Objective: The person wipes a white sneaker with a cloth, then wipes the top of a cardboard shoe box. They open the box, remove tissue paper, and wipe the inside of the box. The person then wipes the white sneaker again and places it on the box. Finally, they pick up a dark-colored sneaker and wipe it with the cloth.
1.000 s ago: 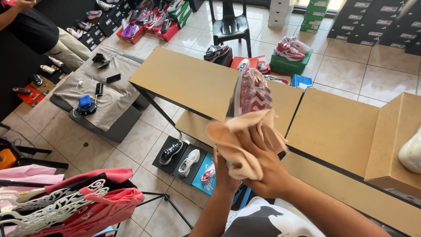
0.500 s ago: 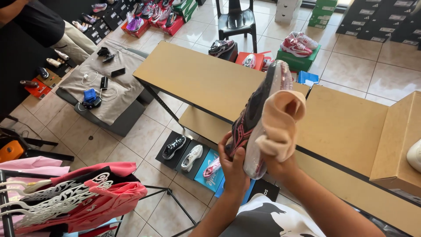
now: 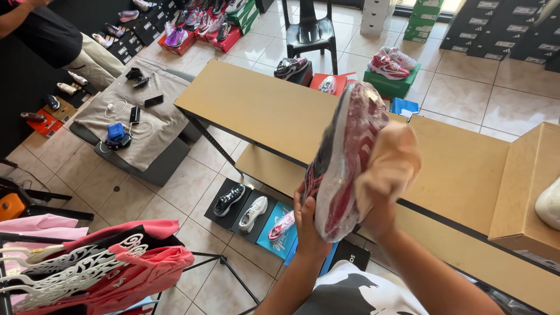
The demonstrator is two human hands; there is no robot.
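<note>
the left hand (image 3: 307, 224) grips the heel end of a red and white sneaker wrapped in clear plastic (image 3: 345, 157), its fingers closed around the lower edge, holding the shoe up on end with the sole turned toward the left. the right hand (image 3: 380, 217) is mostly hidden under a peach cloth (image 3: 389, 163) that it presses against the shoe's upper side; its fingers are wrapped in the cloth, so how tightly they curl cannot be told. the shoe is held in the air above the near edge of a tan wooden surface (image 3: 256, 108). below on the tiled floor, black, white and pink sneakers (image 3: 252, 211) sit on flat shoe boxes. a pink and black garment (image 3: 111, 262) hangs at lower left.
</note>
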